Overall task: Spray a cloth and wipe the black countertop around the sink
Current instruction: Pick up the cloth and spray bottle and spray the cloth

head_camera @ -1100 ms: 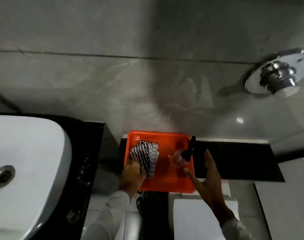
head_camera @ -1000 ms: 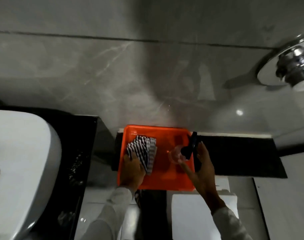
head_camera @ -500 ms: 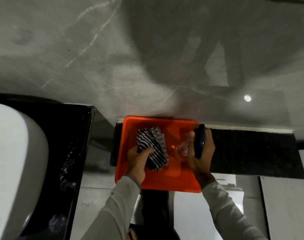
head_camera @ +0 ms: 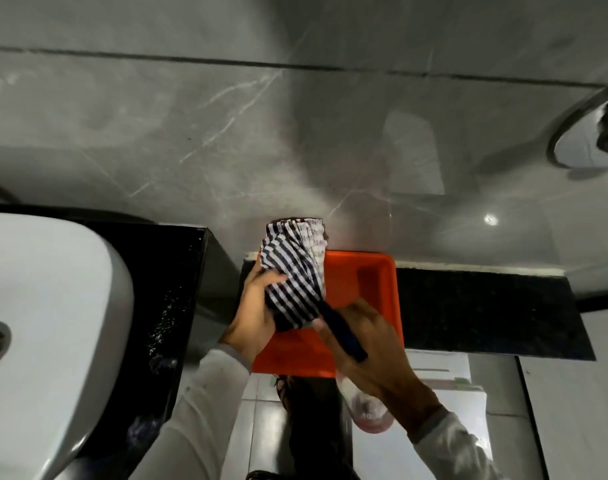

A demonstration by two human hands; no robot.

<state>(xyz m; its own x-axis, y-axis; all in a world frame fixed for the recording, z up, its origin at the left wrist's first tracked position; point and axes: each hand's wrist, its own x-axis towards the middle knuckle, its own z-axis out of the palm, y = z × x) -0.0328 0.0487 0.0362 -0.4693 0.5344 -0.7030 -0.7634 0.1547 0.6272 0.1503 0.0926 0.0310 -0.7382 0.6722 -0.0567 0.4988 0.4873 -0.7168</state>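
Above the orange tray (head_camera: 371, 282), the left hand (head_camera: 254, 317) holds the striped cloth (head_camera: 292, 275) bunched and raised, its upper end reaching past the tray's far rim. The right hand (head_camera: 368, 344) is closed around the spray bottle (head_camera: 361, 400), tilted so that its dark spray head (head_camera: 340, 332) points up and left at the cloth's lower edge and appears to touch it; the clear body sits nearer the person than the tray.

Step in hand, as judged: wetting the cloth. To do it well:
- Back the nozzle slightly off the fabric so the mist spreads rather than soaking one fold.
- Keep the cloth over the tray so drips land inside it.
- Turn the cloth between pulls to dampen the wiping face evenly.

The black countertop (head_camera: 177, 278) and white sink (head_camera: 53, 306) lie left of the tray, so the cloth must travel that way afterwards.
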